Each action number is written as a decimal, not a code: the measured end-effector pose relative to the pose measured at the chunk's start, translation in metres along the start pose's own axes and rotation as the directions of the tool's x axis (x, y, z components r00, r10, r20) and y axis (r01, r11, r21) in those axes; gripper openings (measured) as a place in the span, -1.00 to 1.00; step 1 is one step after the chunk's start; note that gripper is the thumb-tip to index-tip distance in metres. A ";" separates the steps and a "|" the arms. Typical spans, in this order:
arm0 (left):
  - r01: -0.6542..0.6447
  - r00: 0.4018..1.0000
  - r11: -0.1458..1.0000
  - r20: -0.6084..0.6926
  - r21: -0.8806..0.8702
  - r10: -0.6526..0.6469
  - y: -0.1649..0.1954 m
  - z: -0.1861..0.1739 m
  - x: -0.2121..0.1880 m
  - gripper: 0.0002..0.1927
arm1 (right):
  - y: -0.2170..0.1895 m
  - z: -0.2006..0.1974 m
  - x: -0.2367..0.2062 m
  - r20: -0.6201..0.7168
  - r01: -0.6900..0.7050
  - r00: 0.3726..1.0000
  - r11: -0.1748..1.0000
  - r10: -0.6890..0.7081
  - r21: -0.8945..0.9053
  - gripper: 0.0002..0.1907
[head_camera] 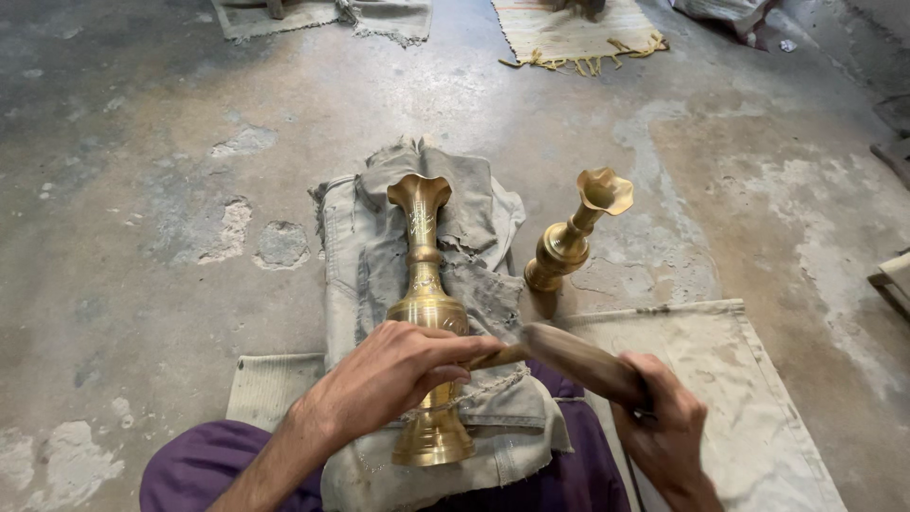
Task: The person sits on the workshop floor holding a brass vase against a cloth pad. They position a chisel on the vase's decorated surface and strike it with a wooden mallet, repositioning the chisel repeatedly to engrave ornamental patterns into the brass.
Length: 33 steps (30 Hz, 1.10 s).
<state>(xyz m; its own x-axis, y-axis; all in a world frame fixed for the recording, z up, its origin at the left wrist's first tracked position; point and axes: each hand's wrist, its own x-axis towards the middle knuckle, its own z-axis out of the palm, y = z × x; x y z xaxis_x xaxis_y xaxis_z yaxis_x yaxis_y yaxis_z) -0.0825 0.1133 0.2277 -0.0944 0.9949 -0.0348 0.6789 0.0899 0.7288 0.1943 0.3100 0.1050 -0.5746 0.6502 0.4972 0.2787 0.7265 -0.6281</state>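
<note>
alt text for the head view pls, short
A person's left hand steadies a brass vase lying on grey cloth over their lap, while the right hand holds a wooden tool against it. A second brass vase stands on the concrete floor nearby.

A fluted brass vase point(426, 313) lies lengthwise on grey cloth, a wooden mallet point(578, 360) beside its belly.

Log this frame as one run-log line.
left hand: pinching tool on brass vase | right hand: gripping wooden mallet | vase: lying on cloth pad | second vase: upright on floor
</note>
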 end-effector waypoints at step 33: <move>-0.081 0.313 0.886 -0.855 -0.457 -0.413 -0.009 0.114 -0.027 -0.57 | -0.056 -0.029 0.086 0.530 0.399 0.827 0.859 -0.186 -0.321 -0.19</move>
<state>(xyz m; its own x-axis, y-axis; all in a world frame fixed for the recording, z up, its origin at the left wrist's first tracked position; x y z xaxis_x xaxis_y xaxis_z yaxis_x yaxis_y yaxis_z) -0.0030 0.0911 0.1441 -0.9327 0.2356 0.2729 0.2758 -0.0213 0.9610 0.1515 0.3321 0.2003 -0.9351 0.2850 0.2105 0.2573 0.9547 -0.1492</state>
